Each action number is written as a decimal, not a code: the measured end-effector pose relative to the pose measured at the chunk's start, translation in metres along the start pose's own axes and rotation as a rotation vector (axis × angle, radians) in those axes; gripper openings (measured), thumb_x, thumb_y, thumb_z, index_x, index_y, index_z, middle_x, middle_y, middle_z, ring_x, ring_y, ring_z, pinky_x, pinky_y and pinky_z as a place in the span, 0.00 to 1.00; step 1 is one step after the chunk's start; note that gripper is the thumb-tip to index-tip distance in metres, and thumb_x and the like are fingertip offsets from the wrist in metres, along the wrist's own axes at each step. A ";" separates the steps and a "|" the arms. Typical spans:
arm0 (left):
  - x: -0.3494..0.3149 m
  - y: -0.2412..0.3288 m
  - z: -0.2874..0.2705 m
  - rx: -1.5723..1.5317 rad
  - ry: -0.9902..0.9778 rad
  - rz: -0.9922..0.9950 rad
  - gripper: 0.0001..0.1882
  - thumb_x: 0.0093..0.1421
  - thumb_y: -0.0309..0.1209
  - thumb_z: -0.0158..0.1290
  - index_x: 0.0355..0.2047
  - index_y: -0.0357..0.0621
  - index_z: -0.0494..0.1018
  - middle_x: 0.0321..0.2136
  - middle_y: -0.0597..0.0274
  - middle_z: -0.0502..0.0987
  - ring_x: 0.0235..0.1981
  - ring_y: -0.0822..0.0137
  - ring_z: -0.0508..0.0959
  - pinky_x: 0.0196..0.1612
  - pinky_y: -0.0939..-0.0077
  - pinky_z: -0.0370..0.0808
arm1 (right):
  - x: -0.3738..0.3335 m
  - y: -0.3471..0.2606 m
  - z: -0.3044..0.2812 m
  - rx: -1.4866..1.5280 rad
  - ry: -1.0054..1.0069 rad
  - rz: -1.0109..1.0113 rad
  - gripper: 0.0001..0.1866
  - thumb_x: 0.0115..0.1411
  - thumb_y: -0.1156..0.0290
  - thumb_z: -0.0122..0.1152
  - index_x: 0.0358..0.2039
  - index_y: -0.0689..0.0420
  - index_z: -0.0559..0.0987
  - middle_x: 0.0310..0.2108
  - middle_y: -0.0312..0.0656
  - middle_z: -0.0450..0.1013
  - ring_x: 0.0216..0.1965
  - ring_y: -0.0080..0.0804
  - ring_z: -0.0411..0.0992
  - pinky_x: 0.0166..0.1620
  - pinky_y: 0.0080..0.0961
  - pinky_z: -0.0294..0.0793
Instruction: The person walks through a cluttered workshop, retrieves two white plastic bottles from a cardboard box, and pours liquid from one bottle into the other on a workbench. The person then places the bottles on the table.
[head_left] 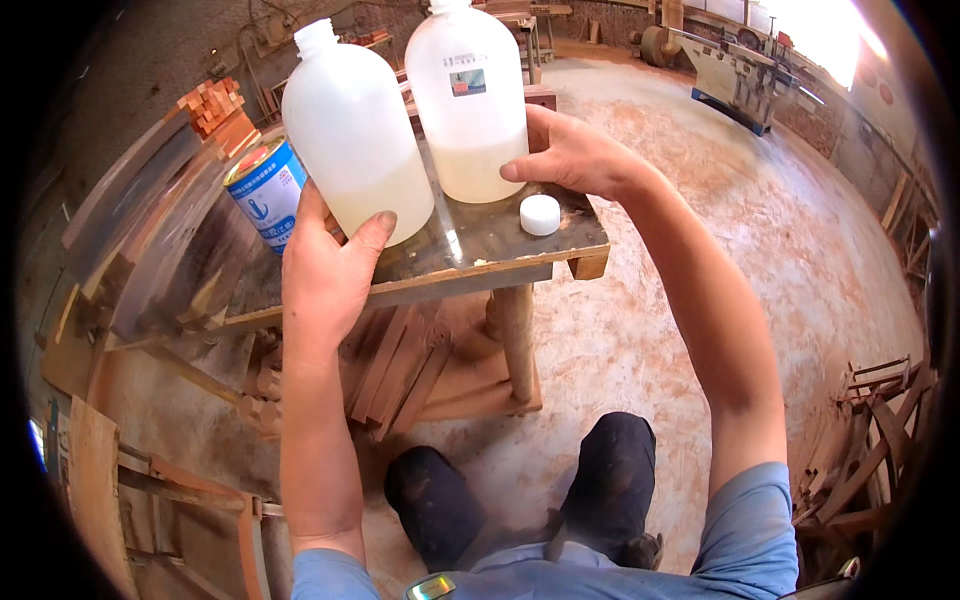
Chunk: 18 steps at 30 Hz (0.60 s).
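Two translucent white plastic bottles stand side by side on a dark tabletop [440,262], each partly filled with pale yellowish liquid. Around the lower part of the left bottle [350,130] my left hand [335,265] is wrapped, thumb at its front; its neck shows no cap. My right hand [565,155] grips the lower right side of the right bottle [468,110], which bears a small printed label; its top runs to the picture's upper edge. In front of that bottle lies a white ribbed screw cap [540,214]. A blue and white tin can [265,195] stands left of my left hand.
Small wood blocks [215,110] are stacked behind the can. Under the table lie reddish-brown boards [400,365]. A large woodworking machine [735,70] stands far right on the dusty floor [680,380]. Wooden frame parts [885,440] lean at the right, and wooden furniture [190,500] stands lower left.
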<state>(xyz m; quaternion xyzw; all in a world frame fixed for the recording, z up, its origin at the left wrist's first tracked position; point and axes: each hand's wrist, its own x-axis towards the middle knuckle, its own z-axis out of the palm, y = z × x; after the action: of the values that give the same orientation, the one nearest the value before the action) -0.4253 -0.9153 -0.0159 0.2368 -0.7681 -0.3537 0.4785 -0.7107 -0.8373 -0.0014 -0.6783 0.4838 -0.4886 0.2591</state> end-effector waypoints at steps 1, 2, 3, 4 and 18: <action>0.000 -0.001 -0.001 -0.013 -0.011 0.000 0.33 0.61 0.26 0.62 0.65 0.37 0.64 0.54 0.49 0.78 0.55 0.59 0.79 0.59 0.65 0.74 | 0.002 0.001 0.000 -0.009 -0.004 -0.007 0.35 0.59 0.68 0.70 0.63 0.68 0.69 0.56 0.52 0.76 0.57 0.39 0.74 0.65 0.35 0.70; 0.000 -0.003 -0.002 -0.027 -0.016 -0.023 0.33 0.62 0.26 0.62 0.65 0.36 0.64 0.54 0.49 0.78 0.55 0.59 0.79 0.59 0.65 0.74 | 0.003 0.003 0.000 -0.018 -0.007 -0.014 0.34 0.59 0.68 0.70 0.62 0.68 0.69 0.55 0.52 0.76 0.57 0.39 0.74 0.64 0.34 0.70; 0.000 -0.004 -0.002 -0.037 -0.028 0.001 0.32 0.62 0.26 0.62 0.65 0.35 0.64 0.54 0.50 0.78 0.55 0.60 0.79 0.60 0.66 0.74 | 0.004 0.004 0.001 -0.026 -0.012 -0.022 0.34 0.59 0.68 0.70 0.62 0.68 0.70 0.55 0.52 0.76 0.56 0.39 0.74 0.64 0.34 0.70; -0.001 -0.005 -0.003 -0.047 -0.035 0.001 0.32 0.62 0.26 0.62 0.65 0.35 0.64 0.54 0.50 0.78 0.55 0.60 0.79 0.60 0.66 0.74 | 0.005 0.006 0.001 -0.037 0.001 -0.030 0.33 0.59 0.68 0.70 0.62 0.68 0.70 0.54 0.52 0.77 0.55 0.38 0.75 0.63 0.34 0.71; 0.003 0.007 -0.003 -0.053 -0.077 -0.040 0.39 0.60 0.34 0.68 0.66 0.34 0.62 0.56 0.51 0.76 0.57 0.61 0.76 0.61 0.66 0.72 | -0.033 0.002 0.012 -0.108 0.628 -0.098 0.24 0.68 0.64 0.62 0.58 0.67 0.76 0.51 0.48 0.79 0.53 0.33 0.76 0.60 0.29 0.73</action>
<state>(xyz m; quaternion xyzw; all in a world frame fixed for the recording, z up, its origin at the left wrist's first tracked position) -0.4242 -0.9137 -0.0078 0.2254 -0.7714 -0.3925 0.4474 -0.7028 -0.8099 -0.0211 -0.5297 0.5322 -0.6594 0.0369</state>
